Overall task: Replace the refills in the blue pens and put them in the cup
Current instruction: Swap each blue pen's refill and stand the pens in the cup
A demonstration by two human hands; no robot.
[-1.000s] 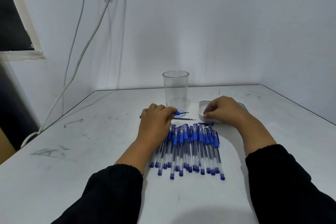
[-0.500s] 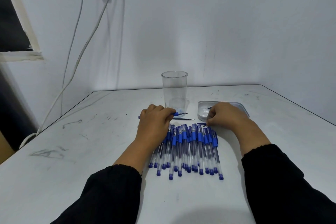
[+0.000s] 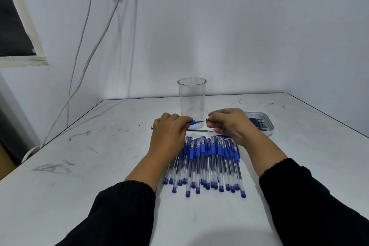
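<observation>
My left hand (image 3: 169, 132) grips a blue pen barrel (image 3: 194, 121) that points right, its far end poking out left of the hand. My right hand (image 3: 231, 124) pinches a thin refill (image 3: 203, 121) whose tip meets the barrel's open end. Both hands hover just in front of the clear plastic cup (image 3: 192, 102), which stands upright with nothing in it. A row of several blue capped pens (image 3: 207, 164) lies on the table between my forearms. A loose refill (image 3: 199, 130) lies on the table under my hands.
A shallow white tray (image 3: 268, 128) holding several refills sits right of my right hand. The white table (image 3: 79, 166) is scuffed with dark marks. White cables (image 3: 93, 46) hang down the wall at the left. The table's right edge runs diagonally.
My right hand left the tray and moved left and up, bringing a refill to the pen barrel in my left hand. The left hand rose slightly.
</observation>
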